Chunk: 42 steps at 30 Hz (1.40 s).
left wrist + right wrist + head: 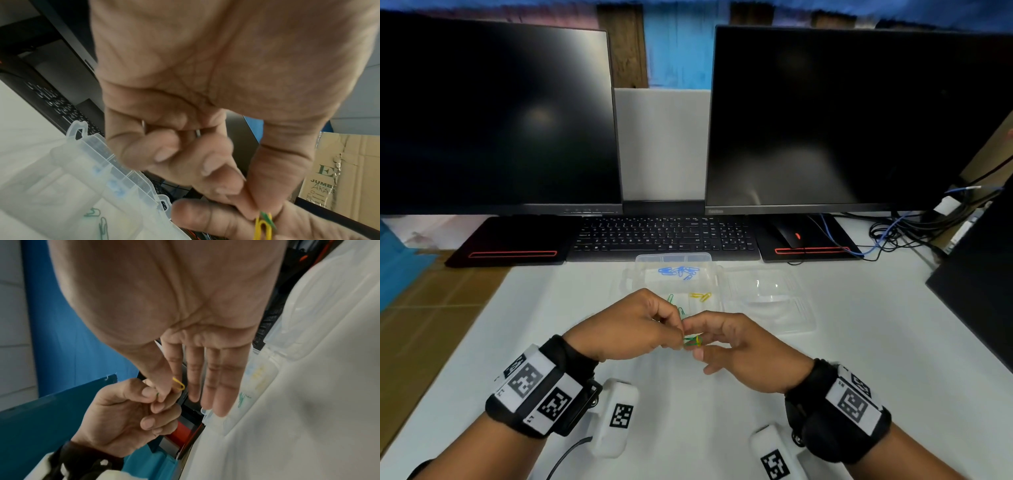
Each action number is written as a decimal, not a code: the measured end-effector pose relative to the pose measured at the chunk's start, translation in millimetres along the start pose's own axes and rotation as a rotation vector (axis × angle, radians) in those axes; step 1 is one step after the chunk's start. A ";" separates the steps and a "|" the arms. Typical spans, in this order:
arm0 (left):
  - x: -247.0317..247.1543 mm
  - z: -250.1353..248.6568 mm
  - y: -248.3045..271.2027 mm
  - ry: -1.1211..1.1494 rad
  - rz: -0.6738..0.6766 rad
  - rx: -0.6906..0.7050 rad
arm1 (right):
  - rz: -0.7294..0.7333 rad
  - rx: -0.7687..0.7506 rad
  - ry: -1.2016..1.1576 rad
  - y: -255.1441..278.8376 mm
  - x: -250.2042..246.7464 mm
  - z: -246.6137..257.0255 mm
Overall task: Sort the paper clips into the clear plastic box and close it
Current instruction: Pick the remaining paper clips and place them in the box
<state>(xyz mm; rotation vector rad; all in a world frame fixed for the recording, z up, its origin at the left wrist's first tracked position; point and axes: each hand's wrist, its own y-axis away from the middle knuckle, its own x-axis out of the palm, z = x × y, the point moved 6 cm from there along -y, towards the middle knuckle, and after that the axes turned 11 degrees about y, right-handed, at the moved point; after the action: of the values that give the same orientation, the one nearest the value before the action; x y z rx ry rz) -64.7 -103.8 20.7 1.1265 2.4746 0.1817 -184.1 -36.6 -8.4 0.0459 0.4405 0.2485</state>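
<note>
Both hands meet above the white table (859, 342), just in front of the clear plastic box (717, 274). My left hand (678, 331) pinches a green paper clip (690, 341) between thumb and forefinger. My right hand (700, 339) pinches a yellow paper clip (699, 340) that crosses the green one. The left wrist view shows the yellow clip (263, 228) and the green clip (267, 217) touching below my left hand (262, 210). Yellow wire (178, 383) also shows at the thumb of my right hand (171, 390). The box holds blue clips (678, 272), yellow clips (701, 296) and green clips (671, 299) in separate compartments.
The box's clear lid (767, 301) lies open flat to the right. Behind the box are a black keyboard (664, 236), two dark monitors (496, 120) and a mouse (791, 234). Cables (893, 233) trail at the back right. Two white tagged units (616, 416) lie near my wrists.
</note>
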 end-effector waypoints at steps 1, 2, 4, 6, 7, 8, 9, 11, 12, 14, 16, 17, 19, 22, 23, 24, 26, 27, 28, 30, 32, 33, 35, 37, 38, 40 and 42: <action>1.2 0.1 0.0 -0.003 0.013 -0.001 | 0.009 0.007 -0.005 -0.2 0.3 -1.3; 1.6 0.6 0.0 -0.004 0.021 -0.005 | 0.005 0.014 -0.011 -0.3 -0.4 -2.4; 1.5 1.1 0.2 0.005 0.026 -0.017 | -0.021 0.032 -0.038 -0.1 -3.1 -3.1; 0.3 2.2 0.3 0.034 0.024 -0.033 | -0.063 0.052 -0.068 0.2 -7.2 -3.8; -0.3 2.5 0.3 0.045 0.022 -0.039 | -0.095 0.054 -0.062 0.2 -10.0 -4.1; -0.9 2.3 0.3 0.055 0.017 -0.041 | -0.132 0.048 -0.038 0.3 -13.0 -3.9; -1.8 2.1 0.0 0.065 0.006 -0.041 | -0.175 0.040 -0.002 0.2 -15.9 -3.9; -5.4 2.1 -1.7 0.093 -0.044 -0.027 | -0.275 0.021 0.095 0.5 -21.8 -3.4; -8.0 2.7 -2.7 0.118 -0.079 -0.019 | -0.326 0.008 0.146 1.0 -24.1 -2.9; -11.8 4.2 -4.9 0.177 -0.141 -0.005 | -0.418 -0.018 0.229 3.0 -26.4 -0.4; -12.1 5.5 -6.8 0.229 -0.189 0.008 | -0.506 -0.056 0.316 6.2 -25.7 3.7; -11.3 6.6 -8.0 0.252 -0.209 0.011 | -0.541 -0.071 0.371 7.9 -23.8 6.1; -8.3 9.5 -9.7 0.289 -0.237 0.006 | -0.590 -0.077 0.499 10.4 -19.0 9.6; -3.9 14.0 -11.0 0.329 -0.267 -0.004 | -0.610 -0.030 0.645 12.5 -15.6 11.6; -3.0 15.2 -11.3 0.341 -0.275 -0.006 | -0.604 -0.016 0.662 12.8 -14.9 11.7; -2.4 15.9 -11.4 0.357 -0.283 -0.007 | -0.598 -0.004 0.663 12.7 -14.6 11.9; -1.0 17.4 -12.2 0.393 -0.297 -0.008 | -0.602 0.023 0.635 12.0 -15.7 10.3; -0.2 18.2 -12.8 0.409 -0.305 -0.009 | -0.609 0.030 0.627 11.5 -16.4 8.9; 0.8 19.2 -13.2 0.423 -0.315 -0.011 | -0.611 0.024 0.630 11.2 -16.8 8.8; 3.7 20.8 -14.6 0.439 -0.326 -0.017 | -0.569 -0.028 0.653 10.3 -14.1 10.6; 6.6 22.5 -16.0 0.442 -0.329 -0.023 | -0.471 -0.106 0.688 9.0 -6.2 14.6; 7.0 23.6 -17.2 0.443 -0.332 -0.027 | -0.433 -0.133 0.711 8.5 -2.5 16.3; 4.7 26.0 -19.0 0.445 -0.346 -0.038 | -0.398 -0.138 0.717 7.4 -0.2 16.0; -2.2 29.3 -20.3 0.447 -0.396 -0.049 | -0.382 -0.107 0.675 6.4 -2.9 11.9; -6.9 31.7 -20.9 0.443 -0.432 -0.052 | -0.375 -0.091 0.654 6.1 -4.9 9.6; -14.7 36.8 -22.2 0.420 -0.491 -0.056 | -0.356 -0.070 0.623 4.8 -9.5 3.9; -17.4 42.4 -23.9 0.367 -0.505 -0.072 | -0.337 -0.049 0.608 3.1 -12.7 -0.9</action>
<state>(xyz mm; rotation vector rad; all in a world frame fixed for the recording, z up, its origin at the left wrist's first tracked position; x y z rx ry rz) -53.1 -134.8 -19.0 0.4370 2.9556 0.3479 -196.3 -36.7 -3.7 -0.1565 1.0341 -0.0676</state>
